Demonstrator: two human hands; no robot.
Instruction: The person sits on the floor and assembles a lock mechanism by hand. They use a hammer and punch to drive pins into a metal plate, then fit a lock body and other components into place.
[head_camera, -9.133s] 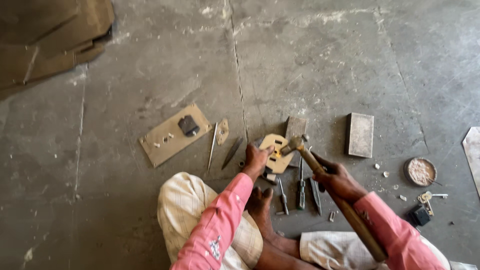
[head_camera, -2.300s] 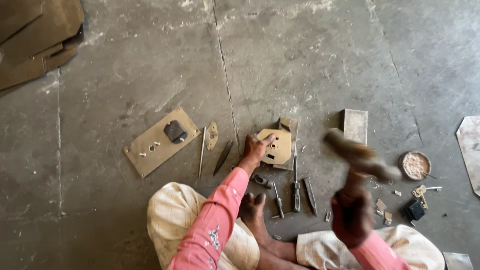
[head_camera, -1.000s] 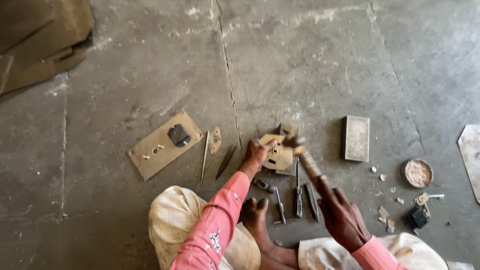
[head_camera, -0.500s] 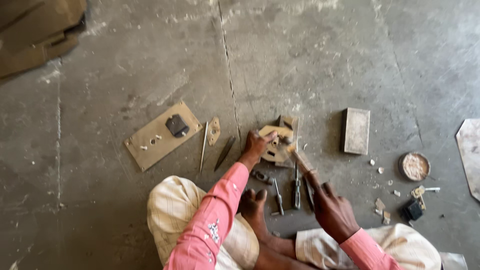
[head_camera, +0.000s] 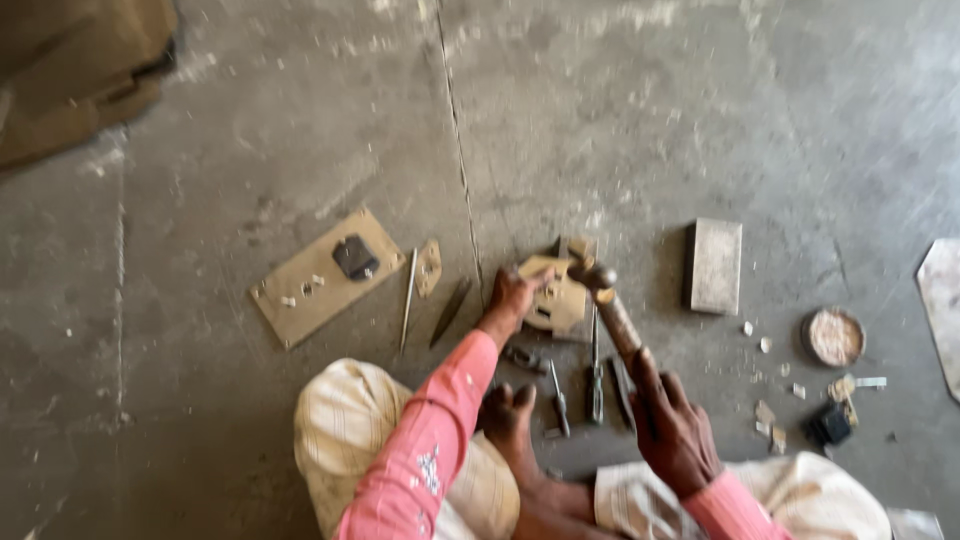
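Right hand (head_camera: 672, 432) clamped on hammer (head_camera: 612, 312), handle running up-left so its head meets the tan wooden piece (head_camera: 556, 295) on the floor, which left hand (head_camera: 512, 296) pins from the left.

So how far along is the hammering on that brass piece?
Mid-strike: the right hand has the hammer down on the cut-out brass piece, which the left hand steadies. A brass plate lies aside to the left. How much shaping is left cannot be judged.
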